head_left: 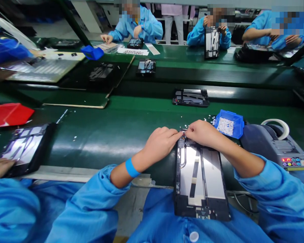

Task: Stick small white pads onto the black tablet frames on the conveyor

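Note:
An opened tablet-like device (212,172) leans between the table edge and my body, its silvery inside and dark strips facing up. At its top left corner, my left hand (162,142) presses with its fingertips, the fingers held together. My right hand (200,132) is pinched at the same top edge, just right of the left fingertips. Whatever is between the fingers of either hand is too small to make out. Beyond my right hand sits a blue bin (239,125) holding small white pieces, with a few more pieces scattered beside it.
A tape dispenser (263,145) stands at the right. Another device (190,98) lies further back on the green table (91,135). At the left are a red bin (8,114) and a device (27,145) touched by a person's hand. Several people work across the table.

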`<control>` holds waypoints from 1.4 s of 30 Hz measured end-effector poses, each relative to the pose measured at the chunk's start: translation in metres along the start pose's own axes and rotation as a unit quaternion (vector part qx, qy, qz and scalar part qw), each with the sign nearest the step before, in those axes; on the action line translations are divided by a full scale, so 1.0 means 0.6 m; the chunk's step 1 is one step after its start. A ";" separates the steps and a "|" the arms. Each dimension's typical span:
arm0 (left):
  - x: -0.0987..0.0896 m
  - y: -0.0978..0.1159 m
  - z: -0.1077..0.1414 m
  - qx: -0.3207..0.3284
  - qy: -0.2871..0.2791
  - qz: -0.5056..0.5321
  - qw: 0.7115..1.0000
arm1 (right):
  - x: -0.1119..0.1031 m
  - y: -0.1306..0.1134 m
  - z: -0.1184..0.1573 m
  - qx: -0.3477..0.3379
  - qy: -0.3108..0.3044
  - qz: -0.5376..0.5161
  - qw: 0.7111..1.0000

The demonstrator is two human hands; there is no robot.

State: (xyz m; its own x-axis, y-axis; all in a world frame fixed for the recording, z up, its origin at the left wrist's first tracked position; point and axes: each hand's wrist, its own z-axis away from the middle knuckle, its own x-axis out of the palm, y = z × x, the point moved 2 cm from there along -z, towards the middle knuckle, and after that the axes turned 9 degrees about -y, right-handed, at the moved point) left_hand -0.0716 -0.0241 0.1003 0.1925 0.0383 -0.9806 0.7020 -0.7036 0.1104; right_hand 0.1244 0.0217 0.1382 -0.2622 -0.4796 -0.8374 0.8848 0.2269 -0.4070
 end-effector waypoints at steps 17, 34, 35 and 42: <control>-0.043 -0.006 -0.027 0.120 -0.099 -0.036 0.987 | 0.070 0.046 0.051 -0.253 0.161 0.098 0.949; -0.030 -0.008 -0.017 0.082 -0.082 -0.069 0.991 | 0.058 0.166 0.255 -0.081 0.425 -0.190 0.881; -0.027 -0.010 -0.017 0.085 -0.076 -0.066 0.991 | 0.071 0.200 0.295 -0.026 0.456 -0.237 0.857; 0.001 -0.063 -0.037 0.112 -0.038 0.028 0.993 | 0.181 0.405 0.432 0.240 0.494 -0.580 0.602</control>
State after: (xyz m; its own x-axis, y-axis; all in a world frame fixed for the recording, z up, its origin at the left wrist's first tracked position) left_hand -0.0832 0.0184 0.0992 0.1688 -0.0518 -0.9843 0.5202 -0.8435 0.1336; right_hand 0.4107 -0.1947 0.0428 -0.7021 0.7121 0.0046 -0.1674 -0.1588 -0.9730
